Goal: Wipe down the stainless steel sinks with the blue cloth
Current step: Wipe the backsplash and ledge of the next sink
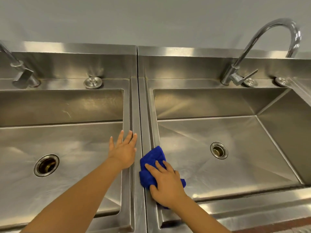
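Pressing down on the crumpled blue cloth [151, 159], the right hand [165, 184] lies flat with its fingers straight and slightly spread, keeping the cloth against the left rim of the right sink [252, 165], just beside the seam between the two basins. The left hand [123, 152] rests palm down, fingers spread, on the right rim of the left sink [75, 140], near the cloth but apart from it.
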Available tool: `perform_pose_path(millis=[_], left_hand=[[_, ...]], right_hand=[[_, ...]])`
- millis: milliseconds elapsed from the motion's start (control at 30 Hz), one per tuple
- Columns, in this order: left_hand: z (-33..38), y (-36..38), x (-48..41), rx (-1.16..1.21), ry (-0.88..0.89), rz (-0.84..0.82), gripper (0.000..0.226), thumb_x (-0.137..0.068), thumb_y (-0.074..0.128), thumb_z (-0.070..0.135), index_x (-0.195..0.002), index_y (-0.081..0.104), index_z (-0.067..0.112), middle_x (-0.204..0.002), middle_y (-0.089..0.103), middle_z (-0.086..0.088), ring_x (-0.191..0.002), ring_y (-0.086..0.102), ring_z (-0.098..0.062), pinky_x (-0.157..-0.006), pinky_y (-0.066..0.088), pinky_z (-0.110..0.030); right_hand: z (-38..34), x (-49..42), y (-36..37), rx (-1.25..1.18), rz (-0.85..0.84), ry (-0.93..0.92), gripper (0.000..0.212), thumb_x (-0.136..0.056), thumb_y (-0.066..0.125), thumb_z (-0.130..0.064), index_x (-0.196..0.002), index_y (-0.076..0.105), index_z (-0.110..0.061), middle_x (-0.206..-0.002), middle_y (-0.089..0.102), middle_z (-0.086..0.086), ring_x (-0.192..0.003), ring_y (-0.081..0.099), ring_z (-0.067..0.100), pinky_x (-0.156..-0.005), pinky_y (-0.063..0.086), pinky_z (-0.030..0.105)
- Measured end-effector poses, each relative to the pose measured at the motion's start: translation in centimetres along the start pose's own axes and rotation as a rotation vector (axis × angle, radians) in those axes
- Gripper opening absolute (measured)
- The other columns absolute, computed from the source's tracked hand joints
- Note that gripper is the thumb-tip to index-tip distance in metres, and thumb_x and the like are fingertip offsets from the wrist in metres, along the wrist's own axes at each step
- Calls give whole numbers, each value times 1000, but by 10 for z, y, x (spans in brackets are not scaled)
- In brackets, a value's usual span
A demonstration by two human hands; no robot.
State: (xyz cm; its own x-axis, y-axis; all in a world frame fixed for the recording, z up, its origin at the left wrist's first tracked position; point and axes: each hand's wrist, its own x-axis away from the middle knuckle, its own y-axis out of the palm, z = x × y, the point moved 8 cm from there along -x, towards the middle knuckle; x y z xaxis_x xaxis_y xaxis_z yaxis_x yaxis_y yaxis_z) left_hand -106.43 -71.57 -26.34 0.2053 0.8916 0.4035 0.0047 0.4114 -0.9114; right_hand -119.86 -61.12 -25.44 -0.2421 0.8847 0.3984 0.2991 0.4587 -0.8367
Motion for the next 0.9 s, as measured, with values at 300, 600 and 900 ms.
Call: perform_pose_path(millis=[300, 600, 900], left_hand=[[3, 9, 25, -16, 180, 0, 59, -104, 23, 31, -153, -11, 24, -160, -17, 3, -146, -18, -24, -115, -8, -53], [15, 7, 28, 11, 337, 4, 58, -104, 23, 31, -154, -6, 24, -161, -13, 4, -147, -16, -23, -116, -7, -53], [23, 24, 36, -4, 436, 3, 57, -104, 25, 29, -154, -2, 26, -161, -12, 4, -148, -13, -22, -116, -8, -52]], right_hand=[[-5, 1, -6, -64, 93, 151, 59, -92, 46, -36, -147, 26, -40, -157, 26, -6, -145, 15, 23, -113, 22, 44], [-20, 51, 13, 35, 65, 260, 58, -87, 48, -31, -143, 33, -36, -139, 49, -9, -132, 33, 24, -105, 25, 40], [-31, 55, 16, 40, 88, 370, 48, -90, 47, -31, -136, 37, -26, -117, 60, 2, -113, 44, 31, -95, 33, 42]])
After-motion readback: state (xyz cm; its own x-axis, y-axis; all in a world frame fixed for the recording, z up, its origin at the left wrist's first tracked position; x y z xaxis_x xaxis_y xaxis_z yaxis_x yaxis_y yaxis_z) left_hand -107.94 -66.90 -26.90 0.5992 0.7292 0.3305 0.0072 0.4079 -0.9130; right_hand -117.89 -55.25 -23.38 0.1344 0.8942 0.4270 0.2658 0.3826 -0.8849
